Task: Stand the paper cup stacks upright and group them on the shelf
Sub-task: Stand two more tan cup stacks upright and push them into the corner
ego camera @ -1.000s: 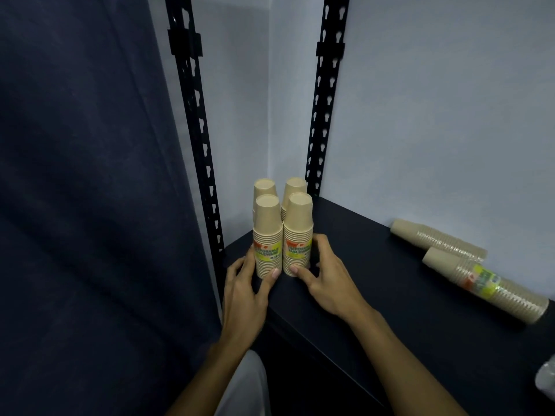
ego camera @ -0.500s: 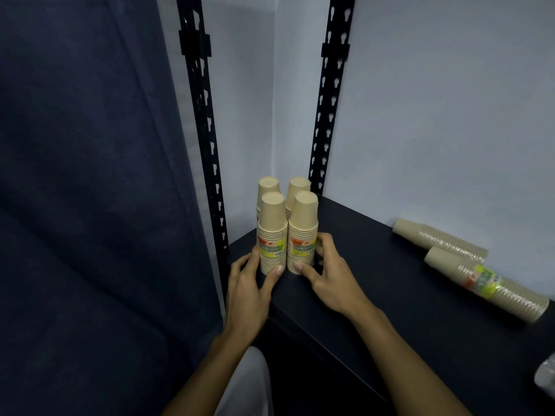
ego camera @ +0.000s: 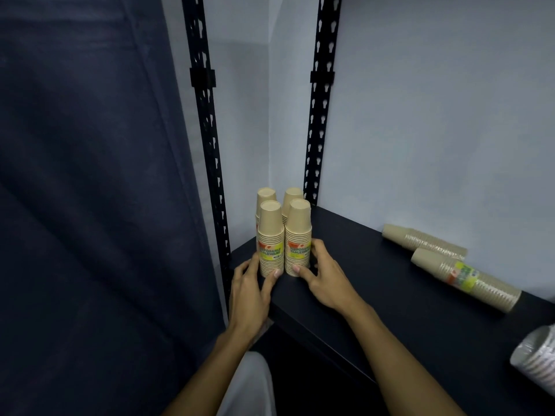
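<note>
Several tan paper cup stacks stand upright, packed together in the left corner of the dark shelf [ego camera: 390, 295]. My left hand [ego camera: 247, 285] cups the base of the front left stack [ego camera: 271, 235], with its thumb at the front and its fingers on the left side. In the same way my right hand [ego camera: 326, 274] holds the base of the front right stack [ego camera: 298, 232], thumb in front and fingers round the right side. Two more tan stacks lie on their sides at the right by the wall, a rear one [ego camera: 423, 240] and a nearer labelled one [ego camera: 468, 280].
Two black slotted uprights [ego camera: 207, 130] [ego camera: 318, 115] frame the shelf corner just behind the group. A dark curtain [ego camera: 90, 205] hangs to the left. A white wrapped cup stack [ego camera: 537, 358] lies at the shelf's near right edge.
The two front stacks have been pressed closer together and slightly back toward the corner. Both hands stay at their bases.
</note>
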